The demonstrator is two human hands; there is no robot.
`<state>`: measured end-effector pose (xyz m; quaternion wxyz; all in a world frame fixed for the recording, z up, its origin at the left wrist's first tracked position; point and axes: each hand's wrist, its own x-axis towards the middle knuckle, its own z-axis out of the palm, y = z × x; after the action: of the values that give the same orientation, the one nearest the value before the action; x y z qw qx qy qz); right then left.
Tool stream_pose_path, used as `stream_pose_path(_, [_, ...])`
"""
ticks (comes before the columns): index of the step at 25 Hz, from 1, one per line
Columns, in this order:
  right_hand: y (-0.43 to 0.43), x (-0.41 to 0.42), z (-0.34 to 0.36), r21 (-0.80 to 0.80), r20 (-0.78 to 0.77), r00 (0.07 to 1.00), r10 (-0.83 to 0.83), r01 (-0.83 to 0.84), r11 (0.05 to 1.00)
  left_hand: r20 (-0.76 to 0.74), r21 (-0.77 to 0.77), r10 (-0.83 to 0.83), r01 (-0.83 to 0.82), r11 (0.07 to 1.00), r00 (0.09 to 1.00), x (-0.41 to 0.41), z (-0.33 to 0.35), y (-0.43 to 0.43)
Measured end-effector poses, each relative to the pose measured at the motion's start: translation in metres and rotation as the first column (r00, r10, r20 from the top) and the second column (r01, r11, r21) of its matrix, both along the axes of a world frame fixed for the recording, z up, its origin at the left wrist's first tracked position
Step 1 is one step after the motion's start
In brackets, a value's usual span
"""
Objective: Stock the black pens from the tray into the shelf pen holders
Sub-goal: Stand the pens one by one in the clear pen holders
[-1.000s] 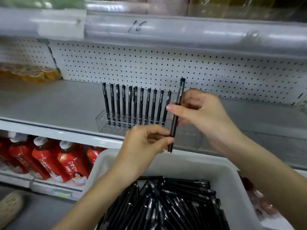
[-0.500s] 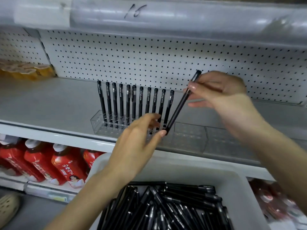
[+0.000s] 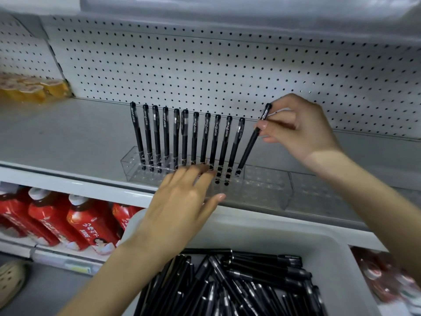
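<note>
While aslant, pinched by the right hand [image 3: 300, 131], black pen [image 3: 250, 142] tip-down at the pen holder [image 3: 131, 166], left hand [image 3: 182, 206] flat beside.

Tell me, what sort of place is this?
Probably a shop aisle: a pegboard-backed shelf, red drink bottles lined up underneath, and a clear pen holder being filled from a tray of black pens.

Left hand [image 3: 180, 208] flat; right hand [image 3: 298, 131] around pen [image 3: 250, 143]

Red drink btls [image 3: 91, 226], yellow cups [image 3: 34, 88], shoe [image 3: 10, 279]
</note>
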<state>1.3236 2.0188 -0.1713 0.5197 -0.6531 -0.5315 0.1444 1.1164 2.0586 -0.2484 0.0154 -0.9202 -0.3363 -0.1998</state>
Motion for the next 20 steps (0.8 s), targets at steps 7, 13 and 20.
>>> stream_pose_path(7, [0.007, -0.002, -0.007, -0.162, 0.127, 0.989, 0.075, -0.054, 0.985, -0.03, 0.001, -0.013, 0.013, 1.0, 0.999, -0.002, 0.001, -0.001])
stream_pose_path(13, [0.005, -0.007, 0.0, -0.228, 0.304, 0.95, 0.068, 0.003, 0.974, -0.018, 0.005, -0.021, 0.021, 1.0, 1.0, -0.002, 0.001, 0.0])
stream_pose_path(20, [0.005, -0.004, -0.007, -0.33, 0.374, 0.923, 0.091, 0.041, 0.943, -0.008, -0.015, -0.041, 0.041, 0.999, 0.999, -0.003, 0.001, 0.002])
